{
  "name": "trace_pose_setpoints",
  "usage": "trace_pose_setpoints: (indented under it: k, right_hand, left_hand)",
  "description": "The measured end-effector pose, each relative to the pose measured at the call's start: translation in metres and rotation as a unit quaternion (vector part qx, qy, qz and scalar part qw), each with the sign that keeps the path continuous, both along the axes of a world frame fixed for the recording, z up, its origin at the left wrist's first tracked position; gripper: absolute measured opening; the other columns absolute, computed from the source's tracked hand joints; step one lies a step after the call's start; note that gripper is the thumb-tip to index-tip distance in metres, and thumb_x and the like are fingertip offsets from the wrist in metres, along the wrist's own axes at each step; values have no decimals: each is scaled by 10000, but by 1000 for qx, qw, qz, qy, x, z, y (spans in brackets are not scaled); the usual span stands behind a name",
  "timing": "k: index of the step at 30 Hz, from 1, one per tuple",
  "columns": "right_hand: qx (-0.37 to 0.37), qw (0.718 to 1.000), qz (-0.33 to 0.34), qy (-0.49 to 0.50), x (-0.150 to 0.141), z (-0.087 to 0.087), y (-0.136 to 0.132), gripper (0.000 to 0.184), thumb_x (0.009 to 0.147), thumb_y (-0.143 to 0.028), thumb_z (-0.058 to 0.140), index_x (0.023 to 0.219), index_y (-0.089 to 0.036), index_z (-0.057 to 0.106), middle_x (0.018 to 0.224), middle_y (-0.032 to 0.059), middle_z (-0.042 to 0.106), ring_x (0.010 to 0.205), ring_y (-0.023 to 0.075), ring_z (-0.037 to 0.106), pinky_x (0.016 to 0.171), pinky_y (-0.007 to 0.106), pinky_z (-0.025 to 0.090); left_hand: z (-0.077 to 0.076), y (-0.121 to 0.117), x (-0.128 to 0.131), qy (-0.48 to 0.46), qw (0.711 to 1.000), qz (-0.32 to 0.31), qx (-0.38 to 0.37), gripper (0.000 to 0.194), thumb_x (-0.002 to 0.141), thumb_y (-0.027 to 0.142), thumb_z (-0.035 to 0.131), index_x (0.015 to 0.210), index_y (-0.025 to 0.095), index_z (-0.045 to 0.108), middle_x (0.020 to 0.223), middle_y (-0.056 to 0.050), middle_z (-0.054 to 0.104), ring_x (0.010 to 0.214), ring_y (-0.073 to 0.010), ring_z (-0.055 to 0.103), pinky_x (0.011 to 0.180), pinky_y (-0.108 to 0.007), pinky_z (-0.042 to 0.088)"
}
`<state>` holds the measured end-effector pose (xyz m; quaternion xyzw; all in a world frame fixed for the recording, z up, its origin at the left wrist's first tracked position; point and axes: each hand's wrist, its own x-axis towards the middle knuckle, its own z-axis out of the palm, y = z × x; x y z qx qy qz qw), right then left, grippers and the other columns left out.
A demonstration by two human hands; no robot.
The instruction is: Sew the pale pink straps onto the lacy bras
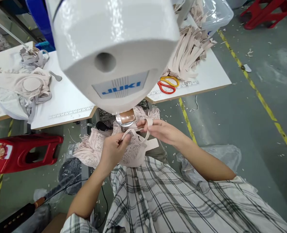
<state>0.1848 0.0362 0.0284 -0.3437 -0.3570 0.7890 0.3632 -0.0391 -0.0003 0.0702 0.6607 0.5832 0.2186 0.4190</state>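
Note:
Below the head of a white JUKI sewing machine (pixel 116 58) hangs a pale pink lace bra (pixel 133 152), its bulk gathered over the machine arm and my lap. My left hand (pixel 113 149) is closed, thumb against fingers, on a narrow strap (pixel 127 132) of the bra. Just right of the needle area, my right hand (pixel 161 129) pinches a looped strap (pixel 147 129) between thumb and fingers. A flat light tab (pixel 152 144) sticks out beneath the right hand. The machine's head hides the needle from view.
Red-and-yellow scissors (pixel 167 84) lie on the right tabletop beside a heap of beige strips (pixel 187 55). Bra pieces (pixel 29 84) are piled on the left tabletop (pixel 61 100). A red stool (pixel 24 152) stands at left, and a plastic bag (pixel 213 158) lies on the floor.

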Motion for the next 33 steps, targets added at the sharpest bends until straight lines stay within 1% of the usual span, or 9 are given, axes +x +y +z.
trace_pose_setpoints:
  k: [2,4,11,15,19,21,24,28,33]
  right_hand:
    - [68,994,54,-64,-2,11,-3,177,824,-396,730,883,-234,774,1267,46,645,1126,210,618,956,347,506]
    - [126,981,74,-124,-8,20,-6,194,864,-403,685,955,-257,774,1207,41,675,1093,211,634,927,348,512]
    - [283,930,38,-231,-18,30,-9,189,920,-388,623,973,-304,785,961,21,736,915,188,660,834,335,519]
    - [212,961,-5,-176,-18,27,-5,171,874,-387,684,941,-266,785,952,26,733,883,174,667,787,300,528]
    - [108,984,6,-138,-15,23,14,237,813,-431,742,920,-224,782,868,26,731,788,146,653,711,271,526]
    - [75,990,27,-115,-11,23,28,291,802,-461,744,944,-209,777,843,29,722,737,124,634,671,250,521]
    - [60,994,37,-79,-3,23,49,355,828,-501,703,1008,-200,759,826,25,695,703,104,609,644,234,515]
    - [126,982,6,-141,-1,24,73,272,813,-455,721,885,-192,727,670,-17,605,629,103,557,613,238,485]
    - [303,901,-86,-298,-18,24,99,162,826,-337,673,779,-196,609,714,-3,589,673,147,541,659,300,460]
  left_hand:
    - [-2,-1,1,17,1000,-13,11,432,979,435,479,628,184,508,558,35,418,532,-106,383,521,-255,258]
    - [-4,-3,2,34,999,-19,24,420,984,428,477,647,184,533,563,36,440,540,-106,403,530,-255,264]
    - [-8,-1,-2,8,994,-80,71,380,967,357,503,627,185,504,633,19,464,599,-119,441,562,-256,309]
    - [-18,-6,6,-100,989,-46,98,246,939,374,557,796,181,607,996,-77,604,917,-192,581,742,-285,464]
    - [-34,-16,18,-95,985,68,124,226,977,372,507,1060,177,585,815,-17,650,629,-118,572,590,-236,456]
    - [-36,-13,17,-70,977,55,195,289,979,318,512,1226,172,551,775,2,680,541,-98,562,547,-220,450]
    - [-24,3,6,-20,958,-33,284,306,973,231,513,1260,207,618,855,-21,755,626,-116,666,592,-213,504]
    - [-1,25,-3,-4,979,-3,204,264,965,228,536,1157,208,717,1069,-42,778,889,-166,746,742,-235,586]
    - [14,33,-2,-8,993,17,120,266,946,227,563,1149,199,733,1127,-23,764,1023,-170,730,871,-237,590]
